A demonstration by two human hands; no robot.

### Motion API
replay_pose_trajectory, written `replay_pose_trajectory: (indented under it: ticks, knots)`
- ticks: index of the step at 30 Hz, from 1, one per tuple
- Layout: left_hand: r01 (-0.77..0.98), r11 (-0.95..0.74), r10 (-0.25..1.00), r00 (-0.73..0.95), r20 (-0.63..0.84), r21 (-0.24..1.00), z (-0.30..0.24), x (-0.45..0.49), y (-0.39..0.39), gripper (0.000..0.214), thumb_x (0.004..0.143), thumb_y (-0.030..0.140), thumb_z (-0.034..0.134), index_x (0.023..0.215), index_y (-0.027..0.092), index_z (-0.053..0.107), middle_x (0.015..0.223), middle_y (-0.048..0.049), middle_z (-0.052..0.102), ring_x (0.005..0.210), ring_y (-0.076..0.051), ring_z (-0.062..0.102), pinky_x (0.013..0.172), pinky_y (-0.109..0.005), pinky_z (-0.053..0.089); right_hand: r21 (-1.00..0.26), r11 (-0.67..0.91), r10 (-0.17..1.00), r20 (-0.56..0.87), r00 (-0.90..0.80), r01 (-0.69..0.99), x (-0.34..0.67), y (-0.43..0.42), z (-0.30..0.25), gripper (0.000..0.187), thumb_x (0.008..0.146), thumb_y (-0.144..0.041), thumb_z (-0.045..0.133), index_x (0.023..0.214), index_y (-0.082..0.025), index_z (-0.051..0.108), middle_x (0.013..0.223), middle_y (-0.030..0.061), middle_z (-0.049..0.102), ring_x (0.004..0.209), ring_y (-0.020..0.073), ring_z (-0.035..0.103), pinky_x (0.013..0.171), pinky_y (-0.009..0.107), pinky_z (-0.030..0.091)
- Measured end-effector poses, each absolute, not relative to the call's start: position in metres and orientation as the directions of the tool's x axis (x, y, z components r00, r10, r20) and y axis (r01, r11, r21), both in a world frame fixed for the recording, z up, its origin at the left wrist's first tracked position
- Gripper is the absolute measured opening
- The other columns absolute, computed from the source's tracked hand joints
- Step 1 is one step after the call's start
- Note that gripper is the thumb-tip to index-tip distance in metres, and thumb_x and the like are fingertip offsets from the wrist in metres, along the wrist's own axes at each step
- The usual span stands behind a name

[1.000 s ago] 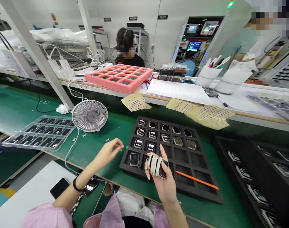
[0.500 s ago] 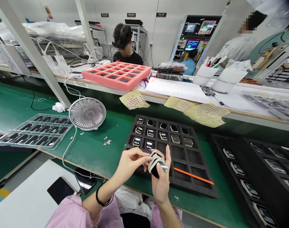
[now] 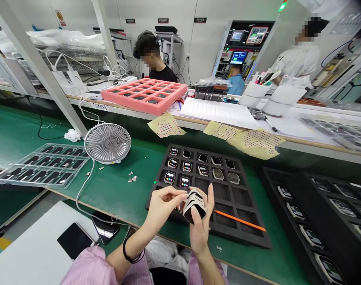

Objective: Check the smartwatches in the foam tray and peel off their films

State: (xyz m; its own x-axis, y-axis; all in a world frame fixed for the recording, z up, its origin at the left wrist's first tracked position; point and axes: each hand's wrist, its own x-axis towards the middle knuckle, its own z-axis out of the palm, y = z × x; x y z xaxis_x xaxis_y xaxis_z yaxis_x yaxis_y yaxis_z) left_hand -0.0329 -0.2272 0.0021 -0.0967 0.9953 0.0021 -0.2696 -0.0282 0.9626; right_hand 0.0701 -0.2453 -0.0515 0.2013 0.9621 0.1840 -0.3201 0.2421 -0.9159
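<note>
Smartwatch (image 3: 194, 209) between left hand (image 3: 164, 206), right hand (image 3: 200, 232) (pale band (image 3: 195, 196) wrapped round)

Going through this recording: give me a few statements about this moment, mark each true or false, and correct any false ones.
1. The left hand and right hand together hold a dark-faced watch wrapped in white strips. True.
2. The orange stick is pinched in the right hand. False: it lies on the black foam tray, apart from both hands.
3. A black band circles the left wrist. True.
4. The desk fan stands to the right of the black foam tray. False: it stands to the tray's left, on the green mat.
</note>
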Motion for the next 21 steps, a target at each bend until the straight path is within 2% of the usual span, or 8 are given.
replay_pose_trajectory:
  ticks: [7,10,13,18,21]
  knots:
    - [-0.197,-0.116,0.988,-0.123,0.093,0.973,-0.003,-0.026,-0.234,0.009,0.069,0.022,0.075,0.069,0.013,0.074,0.06,0.0,0.059,0.048,-0.009,0.056,0.046,-0.019,0.045,-0.844,0.17,0.981,0.097,0.168,-0.508,0.071,-0.246,-0.043,0.072,0.083,-0.039,0.053,0.146,-0.038,0.018,0.123,0.0062,0.047,0.096,0.0208,0.054,0.088,0.044,0.045]
    - [-0.173,-0.144,0.982,-0.147,0.119,0.974,-0.005,-0.024,-0.235,0.01,0.071,0.023,0.074,0.071,0.013,0.074,0.061,-0.0005,0.058,0.048,-0.009,0.055,0.046,-0.02,0.045,-0.826,0.169,0.982,0.093,0.166,-0.538,0.071,-0.247,-0.04,0.071,0.082,-0.039,0.054,0.145,-0.038,0.021,0.122,0.0062,0.047,0.091,0.0193,0.054,0.083,0.041,0.047]
    - [-0.149,-0.157,0.981,-0.136,0.137,0.976,-0.005,-0.023,-0.236,0.009,0.072,0.023,0.073,0.072,0.013,0.075,0.06,-0.0004,0.058,0.048,-0.009,0.053,0.046,-0.02,0.043,-0.843,0.175,0.98,0.098,0.174,-0.509,0.071,-0.247,-0.041,0.072,0.082,-0.039,0.054,0.145,-0.037,0.021,0.122,0.0066,0.047,0.091,0.0193,0.054,0.082,0.04,0.047]
    - [0.027,-0.294,0.935,-0.2,0.293,0.955,-0.012,-0.019,-0.237,0.006,0.074,0.02,0.072,0.073,0.016,0.076,0.061,-0.0017,0.06,0.059,-0.011,0.052,0.054,-0.021,0.042,-0.889,0.224,0.963,0.139,0.231,-0.399,0.071,-0.247,-0.046,0.072,0.084,-0.038,0.052,0.146,-0.033,0.017,0.126,0.0083,0.046,0.108,0.024,0.051,0.093,0.046,0.041]
    - [-0.022,-0.295,0.936,-0.206,0.284,0.955,-0.021,-0.015,-0.236,0.008,0.077,0.022,0.07,0.076,0.017,0.076,0.065,-0.0023,0.059,0.063,-0.012,0.053,0.057,-0.022,0.043,-0.905,0.286,0.94,0.2,0.277,-0.316,0.068,-0.248,-0.05,0.07,0.085,-0.036,0.05,0.147,-0.031,0.017,0.13,0.0097,0.043,0.112,0.0251,0.049,0.096,0.049,0.038]
